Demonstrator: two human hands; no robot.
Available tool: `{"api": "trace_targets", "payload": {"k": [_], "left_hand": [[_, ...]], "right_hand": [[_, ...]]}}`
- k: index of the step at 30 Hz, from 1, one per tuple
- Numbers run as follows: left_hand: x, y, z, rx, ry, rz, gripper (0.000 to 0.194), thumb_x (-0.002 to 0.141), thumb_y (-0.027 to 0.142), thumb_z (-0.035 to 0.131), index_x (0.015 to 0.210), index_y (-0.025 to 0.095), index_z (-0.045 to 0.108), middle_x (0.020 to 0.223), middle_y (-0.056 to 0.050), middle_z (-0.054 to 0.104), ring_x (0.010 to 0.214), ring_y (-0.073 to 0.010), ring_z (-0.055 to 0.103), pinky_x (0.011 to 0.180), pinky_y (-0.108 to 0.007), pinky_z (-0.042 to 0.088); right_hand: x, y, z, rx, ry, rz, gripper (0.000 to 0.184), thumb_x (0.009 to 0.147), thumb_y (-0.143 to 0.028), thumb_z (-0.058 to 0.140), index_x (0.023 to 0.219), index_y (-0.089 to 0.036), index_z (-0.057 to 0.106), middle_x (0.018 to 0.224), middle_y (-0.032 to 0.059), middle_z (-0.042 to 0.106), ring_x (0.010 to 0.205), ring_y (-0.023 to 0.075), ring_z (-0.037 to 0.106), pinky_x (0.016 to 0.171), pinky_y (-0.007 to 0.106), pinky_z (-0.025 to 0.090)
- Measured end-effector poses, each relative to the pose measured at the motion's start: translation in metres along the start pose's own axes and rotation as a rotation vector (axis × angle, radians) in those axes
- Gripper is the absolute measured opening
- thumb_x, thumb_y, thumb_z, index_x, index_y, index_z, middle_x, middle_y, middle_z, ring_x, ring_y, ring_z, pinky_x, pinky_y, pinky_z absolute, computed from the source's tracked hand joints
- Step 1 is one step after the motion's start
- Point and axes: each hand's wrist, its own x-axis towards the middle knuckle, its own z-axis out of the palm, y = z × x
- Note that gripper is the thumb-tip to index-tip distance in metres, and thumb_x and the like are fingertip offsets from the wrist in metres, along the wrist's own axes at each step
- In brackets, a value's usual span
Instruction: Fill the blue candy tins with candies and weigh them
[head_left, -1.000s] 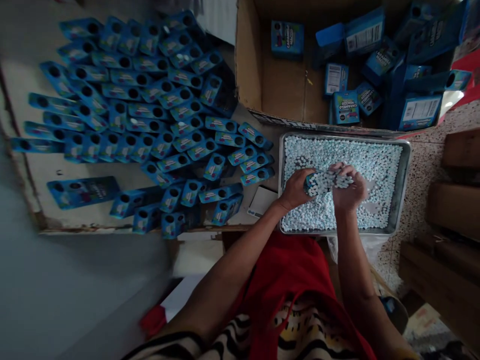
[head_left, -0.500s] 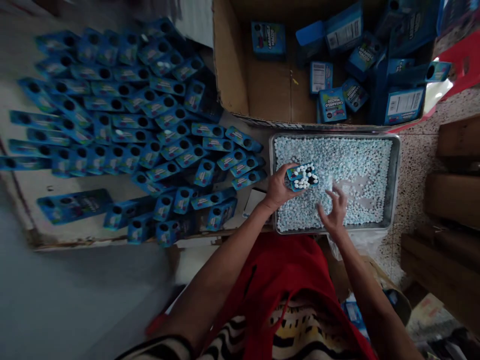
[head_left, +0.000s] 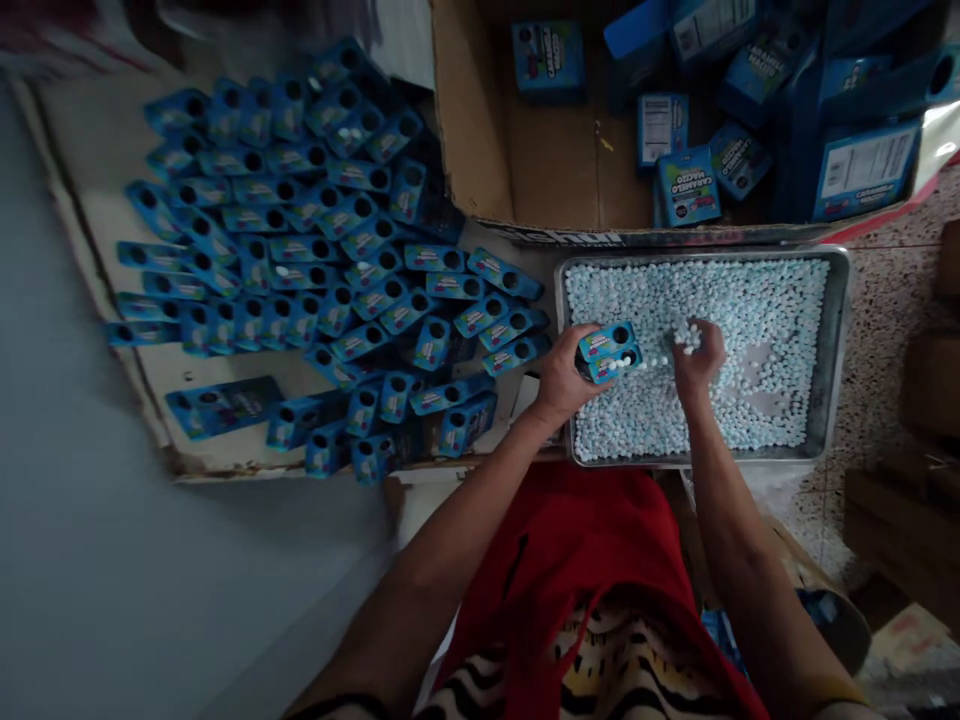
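Note:
My left hand is closed around two small blue candy boxes, held side by side over the left part of a metal tray. Some white candies lie on the lower box, near its dark round hole. To the right, my right hand is curled around a handful of candies. It hovers just above the pale blue and white candies spread across the tray. A few candies show between the two hands.
Many blue boxes with round holes crowd the table to the left. Behind the tray stands a cardboard carton holding several larger blue boxes. Brown cartons are on the floor at right.
Most of the loose candies heaped on the two boxes are gone from their tops. My right hand has gone from open fingers to closed on candies, slightly farther back. The view has shifted.

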Motion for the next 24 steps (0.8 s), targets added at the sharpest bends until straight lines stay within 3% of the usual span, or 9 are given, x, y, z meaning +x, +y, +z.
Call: {"api": "trace_targets", "payload": {"k": [2, 5, 7, 9, 13, 17, 21, 24], "left_hand": [[-0.001, 0.002, 0.001, 0.004, 0.007, -0.009, 0.079, 0.068, 0.023, 0.098, 0.139, 0.025, 0.064, 0.135, -0.009, 0.078, 0.125, -0.0330, 0.078, 0.110, -0.045, 0.065], [-0.002, 0.004, 0.003, 0.001, -0.005, -0.021, 0.076, 0.067, 0.026, 0.099, 0.135, 0.026, 0.064, 0.130, -0.008, 0.079, 0.118, -0.0327, 0.079, 0.105, -0.044, 0.066], [-0.003, 0.008, 0.005, 0.000, -0.020, -0.025, 0.076, 0.065, 0.026, 0.099, 0.133, 0.027, 0.065, 0.127, -0.007, 0.079, 0.116, -0.0326, 0.079, 0.102, -0.044, 0.067], [-0.004, 0.013, 0.007, -0.005, -0.049, -0.007, 0.076, 0.064, 0.024, 0.098, 0.133, 0.026, 0.065, 0.124, -0.007, 0.079, 0.114, -0.0324, 0.079, 0.100, -0.043, 0.067], [-0.005, 0.023, 0.008, -0.024, -0.084, 0.008, 0.077, 0.064, 0.024, 0.099, 0.133, 0.025, 0.065, 0.125, -0.008, 0.078, 0.113, -0.0320, 0.079, 0.098, -0.043, 0.067], [-0.006, 0.026, 0.008, -0.038, -0.143, 0.006, 0.079, 0.063, 0.024, 0.100, 0.134, 0.025, 0.066, 0.126, -0.008, 0.078, 0.112, -0.0319, 0.079, 0.097, -0.044, 0.067], [-0.005, 0.023, 0.006, -0.066, -0.111, 0.042, 0.076, 0.064, 0.018, 0.096, 0.134, 0.025, 0.068, 0.127, -0.008, 0.078, 0.119, -0.0335, 0.078, 0.102, -0.046, 0.067], [0.003, 0.021, 0.003, -0.149, -0.062, 0.066, 0.074, 0.072, 0.019, 0.094, 0.140, 0.025, 0.065, 0.135, -0.010, 0.077, 0.128, -0.0340, 0.076, 0.110, -0.050, 0.065]], "right_hand": [[-0.012, -0.014, 0.006, 0.221, 0.001, 0.147, 0.035, 0.066, -0.041, 0.088, 0.092, -0.026, 0.071, 0.096, 0.0011, 0.073, 0.097, 0.0227, 0.069, 0.092, 0.038, 0.061], [-0.040, -0.043, 0.008, 0.549, -0.151, 0.301, 0.033, 0.076, -0.052, 0.082, 0.092, -0.026, 0.069, 0.086, -0.0011, 0.072, 0.078, 0.0175, 0.067, 0.069, 0.029, 0.057], [-0.061, -0.067, 0.006, 0.817, -0.267, 0.340, 0.031, 0.078, -0.053, 0.081, 0.088, -0.026, 0.070, 0.087, 0.0000, 0.071, 0.082, 0.0180, 0.069, 0.070, 0.030, 0.058], [-0.078, -0.089, 0.006, 0.935, -0.317, 0.249, 0.029, 0.084, -0.055, 0.077, 0.083, -0.027, 0.070, 0.087, 0.0017, 0.070, 0.090, 0.0211, 0.071, 0.082, 0.035, 0.063], [-0.093, -0.113, 0.014, 0.776, -0.257, -0.024, 0.030, 0.093, -0.054, 0.067, 0.075, -0.029, 0.071, 0.085, 0.0039, 0.069, 0.094, 0.0255, 0.071, 0.104, 0.046, 0.060], [-0.093, -0.111, 0.024, 0.616, -0.254, -0.186, 0.029, 0.095, -0.049, 0.063, 0.083, -0.031, 0.081, 0.094, 0.0053, 0.075, 0.101, 0.0266, 0.071, 0.107, 0.045, 0.057], [-0.105, -0.108, 0.026, 0.493, -0.306, -0.249, 0.039, 0.100, -0.060, 0.060, 0.089, -0.032, 0.084, 0.100, 0.0055, 0.079, 0.107, 0.0288, 0.073, 0.112, 0.049, 0.057], [-0.106, -0.103, 0.007, 0.358, -0.357, -0.239, 0.047, 0.102, -0.069, 0.057, 0.095, -0.033, 0.086, 0.118, 0.0058, 0.081, 0.131, 0.0309, 0.071, 0.128, 0.054, 0.048]]}}
